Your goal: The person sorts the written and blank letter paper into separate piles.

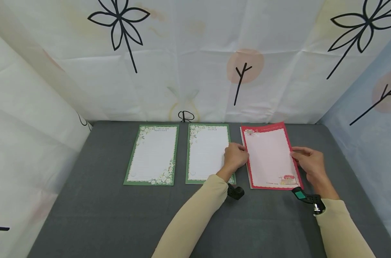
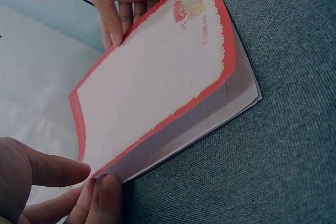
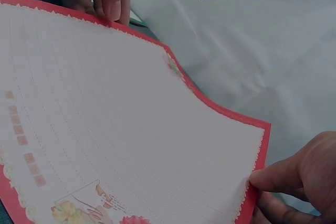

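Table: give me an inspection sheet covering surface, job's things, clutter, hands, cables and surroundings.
Surface: dark grey table, matte, cloth-like.
Job's things: red sheet, bowed, with a gap above white pages beneath it.
Clutter: only the left green sheet and middle green sheet, side by side and apart, left of the red one.
Hands: left hand holds the red sheet's left edge; right hand pinches its right edge. Each wrist wears a black device.
Cables: nothing seen.
Surroundings: pale backdrop with black plant drawings, bluish on the right side.
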Tool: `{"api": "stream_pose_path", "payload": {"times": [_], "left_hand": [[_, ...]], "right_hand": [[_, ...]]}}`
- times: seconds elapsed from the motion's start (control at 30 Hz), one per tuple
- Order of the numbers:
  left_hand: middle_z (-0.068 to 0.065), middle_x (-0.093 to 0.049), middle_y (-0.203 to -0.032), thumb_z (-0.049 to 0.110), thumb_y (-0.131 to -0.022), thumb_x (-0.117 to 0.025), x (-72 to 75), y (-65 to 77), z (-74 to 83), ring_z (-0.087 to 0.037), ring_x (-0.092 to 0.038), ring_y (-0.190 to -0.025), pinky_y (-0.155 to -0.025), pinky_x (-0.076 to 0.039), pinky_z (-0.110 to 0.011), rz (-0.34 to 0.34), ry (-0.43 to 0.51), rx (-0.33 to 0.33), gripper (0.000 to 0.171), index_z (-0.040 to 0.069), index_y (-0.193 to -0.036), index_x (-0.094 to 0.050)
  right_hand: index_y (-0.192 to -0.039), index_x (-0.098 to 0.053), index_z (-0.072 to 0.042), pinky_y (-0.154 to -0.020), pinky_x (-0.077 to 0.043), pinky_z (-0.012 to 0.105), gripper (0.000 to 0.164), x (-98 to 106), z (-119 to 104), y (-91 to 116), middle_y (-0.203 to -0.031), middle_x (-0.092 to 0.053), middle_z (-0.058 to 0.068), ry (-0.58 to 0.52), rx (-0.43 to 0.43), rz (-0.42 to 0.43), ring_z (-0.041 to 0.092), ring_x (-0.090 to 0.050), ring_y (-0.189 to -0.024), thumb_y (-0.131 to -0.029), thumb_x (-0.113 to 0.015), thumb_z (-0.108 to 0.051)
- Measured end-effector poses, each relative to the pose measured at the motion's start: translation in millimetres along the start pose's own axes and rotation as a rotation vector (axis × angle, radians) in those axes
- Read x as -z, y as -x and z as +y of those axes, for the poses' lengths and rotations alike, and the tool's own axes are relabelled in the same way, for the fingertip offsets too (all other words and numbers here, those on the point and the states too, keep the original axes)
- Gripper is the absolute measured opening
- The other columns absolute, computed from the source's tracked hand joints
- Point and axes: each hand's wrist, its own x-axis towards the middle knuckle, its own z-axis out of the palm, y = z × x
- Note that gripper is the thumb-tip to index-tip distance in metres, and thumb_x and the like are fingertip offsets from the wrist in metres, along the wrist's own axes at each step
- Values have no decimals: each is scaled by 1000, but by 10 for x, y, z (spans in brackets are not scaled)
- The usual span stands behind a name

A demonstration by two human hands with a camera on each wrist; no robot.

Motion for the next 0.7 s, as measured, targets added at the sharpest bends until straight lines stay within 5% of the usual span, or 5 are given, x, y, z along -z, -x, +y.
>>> {"api": "stream_pose_path", "payload": {"times": [0.13,0.23,0.33,0.43,0.7], "left_hand": [[-1,-68,-80,8,-86,-71,8,11,20,-16,-57,-67,-54,-48,-31,-13,-23,17,14,3,-96,-78],[1,-58,-69,7,-84,-70,13,23,40,-14,-48,-61,-49,-42,-29,-31,-42,18,5,4,-81,-72],[4,-38,-56,5,-84,-68,15,34,60,-12,-30,-52,-44,-28,-27,-64,-59,14,28,7,-61,-52],[2,-31,-52,4,-85,-68,14,46,78,-11,-23,-47,-42,-24,-26,-97,-80,18,39,10,-58,-40],[-6,-50,-61,9,-85,-70,15,73,114,-16,-43,-46,-44,-37,-28,-131,-170,16,22,5,-73,-52]], "right_hand": [[-136,-59,7,-64,-49,13,46,-25,20,-25,-102,-65,1,28,-21,19,7,-57,-79,-102,-61,-24],[-136,-60,6,-61,-47,13,45,-46,20,-35,-115,-65,15,49,-33,34,9,-56,-81,-102,-60,-24],[-136,-59,8,-59,-46,14,46,-53,11,-27,-125,-61,25,73,-36,33,11,-56,-82,-102,-58,-24],[-136,-58,9,-57,-45,14,47,-53,1,-7,-128,-59,29,98,-27,24,15,-57,-82,-103,-57,-25],[-135,-57,12,-56,-44,14,49,-56,-9,5,-129,-58,33,136,-11,-7,28,-60,-91,-102,-57,-25]]}}
